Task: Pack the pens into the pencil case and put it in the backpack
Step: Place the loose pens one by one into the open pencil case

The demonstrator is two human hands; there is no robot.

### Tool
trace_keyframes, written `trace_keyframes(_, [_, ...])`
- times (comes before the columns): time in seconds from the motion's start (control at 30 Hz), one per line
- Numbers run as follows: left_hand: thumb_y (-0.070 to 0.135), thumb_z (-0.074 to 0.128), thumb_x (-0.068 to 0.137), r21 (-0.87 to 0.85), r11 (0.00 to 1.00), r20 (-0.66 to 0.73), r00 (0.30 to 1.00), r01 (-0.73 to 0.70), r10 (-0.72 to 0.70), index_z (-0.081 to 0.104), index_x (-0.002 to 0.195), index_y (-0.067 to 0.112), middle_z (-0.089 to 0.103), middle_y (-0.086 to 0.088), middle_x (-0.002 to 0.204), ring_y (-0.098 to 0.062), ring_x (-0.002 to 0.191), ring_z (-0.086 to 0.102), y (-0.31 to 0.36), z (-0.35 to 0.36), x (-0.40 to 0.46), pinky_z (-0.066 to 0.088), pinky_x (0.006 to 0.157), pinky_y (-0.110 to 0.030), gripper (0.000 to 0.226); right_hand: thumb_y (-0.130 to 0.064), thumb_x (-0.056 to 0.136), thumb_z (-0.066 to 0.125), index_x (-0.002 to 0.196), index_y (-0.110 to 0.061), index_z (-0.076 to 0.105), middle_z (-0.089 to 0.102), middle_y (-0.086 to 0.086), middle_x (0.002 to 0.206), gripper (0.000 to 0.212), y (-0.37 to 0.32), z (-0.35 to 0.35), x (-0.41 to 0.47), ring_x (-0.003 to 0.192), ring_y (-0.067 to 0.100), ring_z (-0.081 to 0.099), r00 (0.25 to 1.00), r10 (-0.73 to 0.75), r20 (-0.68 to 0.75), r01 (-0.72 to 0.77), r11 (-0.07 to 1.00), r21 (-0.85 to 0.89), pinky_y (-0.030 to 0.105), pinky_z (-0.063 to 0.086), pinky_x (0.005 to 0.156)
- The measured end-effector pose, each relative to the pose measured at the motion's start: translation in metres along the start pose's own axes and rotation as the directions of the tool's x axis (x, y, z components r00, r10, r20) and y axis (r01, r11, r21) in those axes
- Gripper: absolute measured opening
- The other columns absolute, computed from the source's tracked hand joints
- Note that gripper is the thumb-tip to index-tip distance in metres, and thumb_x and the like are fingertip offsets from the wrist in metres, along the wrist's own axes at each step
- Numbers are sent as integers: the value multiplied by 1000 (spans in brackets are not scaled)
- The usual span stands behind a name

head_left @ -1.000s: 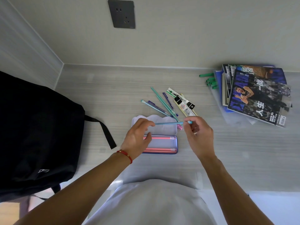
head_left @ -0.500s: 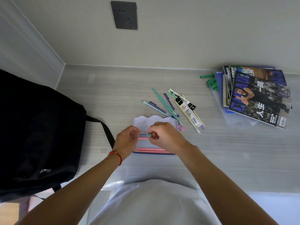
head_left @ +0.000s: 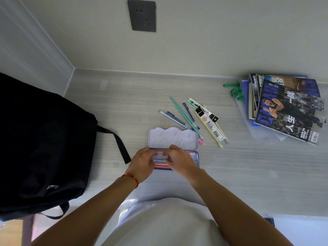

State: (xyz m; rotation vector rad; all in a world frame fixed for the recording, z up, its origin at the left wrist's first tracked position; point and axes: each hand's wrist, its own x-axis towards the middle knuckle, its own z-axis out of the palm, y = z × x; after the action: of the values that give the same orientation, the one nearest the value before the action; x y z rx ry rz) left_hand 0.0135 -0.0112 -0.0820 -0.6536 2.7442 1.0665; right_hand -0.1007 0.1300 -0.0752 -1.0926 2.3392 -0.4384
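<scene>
Both hands, the left hand [head_left: 142,163] and right hand [head_left: 179,159], pinch a blue pen [head_left: 159,161] inside the open pencil case [head_left: 173,137]. More pens [head_left: 184,116] lie behind it toward the back edge of the surface [head_left: 248,166]. A black backpack [head_left: 40,142] sits at the left edge.

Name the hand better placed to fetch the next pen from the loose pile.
Right hand, probably: the loose pens lie beyond the open pencil case on its side; the left hand would have to cross over.

The light was soft and even, rather dim. The backpack [head_left: 35,142] at 9 o'clock was almost pure black, without detail. The hands [head_left: 143,164] were slightly blurred. Wall lines bent at the edges.
</scene>
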Motion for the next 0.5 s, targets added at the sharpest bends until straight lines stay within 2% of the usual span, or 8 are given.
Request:
trace_keyframes(0.1, [4, 57, 90, 64, 997, 36, 999, -39, 37, 72, 108, 11, 64, -8, 112, -24, 105, 57, -5, 2, 1, 48, 100, -29, 24, -24, 96, 58, 106, -15, 70, 65, 4, 102, 18, 18, -21, 2, 85, 24, 68, 980, 69, -185, -62, 997, 44, 38, 59, 73])
trace_keyframes(0.2, [7, 56, 92, 77, 997, 99, 995, -11, 3, 73, 107, 10, 65, -8, 112, -22, 105, 59, -3, -3, 4, 47, 99, -25, 23, -14, 93, 60, 114, -12, 66, 63, 10, 110, 22, 41, -48, 21, 95, 29, 66, 925, 204, -322, -208, 978, 21, 39, 56, 78])
trace_keyframes(0.27, [7, 55, 91, 68, 998, 129, 992, 4, -13, 72, 108, 11, 64, -7, 112, -21, 103, 59, -2, -7, 6, 49, 97, -25, 24, -4, 92, 56, 121, -10, 61, 59, 14, 116, 30, 54, -61, 35, 103, 35, 63, 905, 290, -310, -323, 944, -59, 42, 53, 80])
trace_keyframes(0.33, [7, 56, 90, 52, 999, 131, 991, 12, -19, 69, 112, 14, 61, -4, 113, -20, 102, 58, 0, -12, 7, 46, 92, -20, 26, 2, 91, 53, 125, -10, 57, 56, 15, 120, 37, 65, -72, 49, 106, 39, 61, 904, 339, -262, -375, 921, -102, 43, 51, 79])
trace_keyframes(0.5, [8, 53, 89, 63, 998, 95, 995, 5, -11, 69, 111, 20, 54, 5, 96, -13, 90, 52, 3, -31, 17, 39, 82, -16, 30, -10, 97, 50, 128, -9, 52, 53, 17, 126, 31, 76, -78, 81, 113, 41, 59, 927, 355, -118, -371, 913, -171, 47, 51, 89])
